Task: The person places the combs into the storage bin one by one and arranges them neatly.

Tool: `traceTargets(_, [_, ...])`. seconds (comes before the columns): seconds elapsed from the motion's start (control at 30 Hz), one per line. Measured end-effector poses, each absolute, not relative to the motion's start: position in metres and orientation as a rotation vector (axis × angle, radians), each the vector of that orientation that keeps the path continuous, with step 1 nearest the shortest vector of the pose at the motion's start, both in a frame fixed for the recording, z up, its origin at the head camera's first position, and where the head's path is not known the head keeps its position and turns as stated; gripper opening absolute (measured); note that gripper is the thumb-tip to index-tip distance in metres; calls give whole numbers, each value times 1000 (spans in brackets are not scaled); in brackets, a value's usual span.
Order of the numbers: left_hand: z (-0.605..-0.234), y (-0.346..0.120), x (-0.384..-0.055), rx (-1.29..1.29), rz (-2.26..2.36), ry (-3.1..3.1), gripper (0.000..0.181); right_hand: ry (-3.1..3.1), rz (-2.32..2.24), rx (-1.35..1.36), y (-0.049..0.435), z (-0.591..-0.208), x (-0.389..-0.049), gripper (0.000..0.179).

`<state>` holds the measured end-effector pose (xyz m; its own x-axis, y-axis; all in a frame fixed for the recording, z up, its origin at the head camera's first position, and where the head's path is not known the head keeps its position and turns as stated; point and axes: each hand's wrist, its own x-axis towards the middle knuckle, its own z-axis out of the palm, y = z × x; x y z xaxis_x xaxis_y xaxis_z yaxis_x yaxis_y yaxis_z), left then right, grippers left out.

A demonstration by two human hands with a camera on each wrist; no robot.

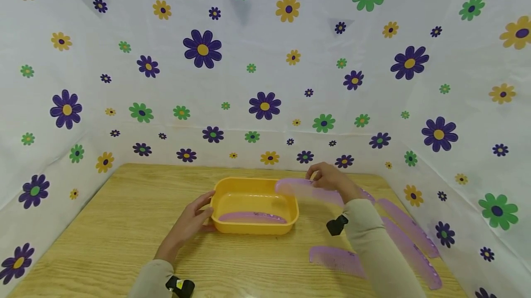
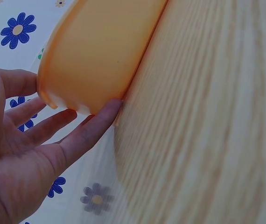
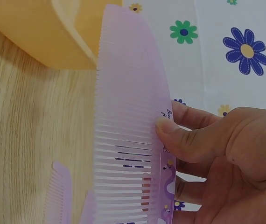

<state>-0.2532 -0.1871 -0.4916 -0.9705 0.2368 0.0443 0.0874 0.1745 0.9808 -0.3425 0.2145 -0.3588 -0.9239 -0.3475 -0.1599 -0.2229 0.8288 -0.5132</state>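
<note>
A yellow plastic basin (image 1: 255, 229) stands on the table, with a purple comb (image 1: 253, 217) lying inside along its near wall. At the basin's left end, my left hand (image 1: 190, 219) touches the end wall with fairly straight, spread fingers; the left wrist view shows fingertips near the rim and the thumb low by the table. My right hand (image 1: 329, 179) pinches another translucent purple comb (image 3: 128, 88) by its spine, thumb on the near face. The tip of this held comb reaches over the basin's right rim. Part of it is hidden behind the hand and forearm.
More purple combs lie to the right: two long ones (image 1: 408, 226) slant near the table's right edge, and one (image 1: 337, 260) lies nearer me, partly behind my right sleeve (image 1: 373, 238). A white flowered cloth (image 1: 265, 77) surrounds the wooden table (image 1: 124, 224).
</note>
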Motion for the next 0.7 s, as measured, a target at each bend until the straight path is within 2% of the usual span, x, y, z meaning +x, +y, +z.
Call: traceTargets(0.7, [-488,-186,-252,288,1898,2354,55,2768,-687,-396,176,-362,-348,22])
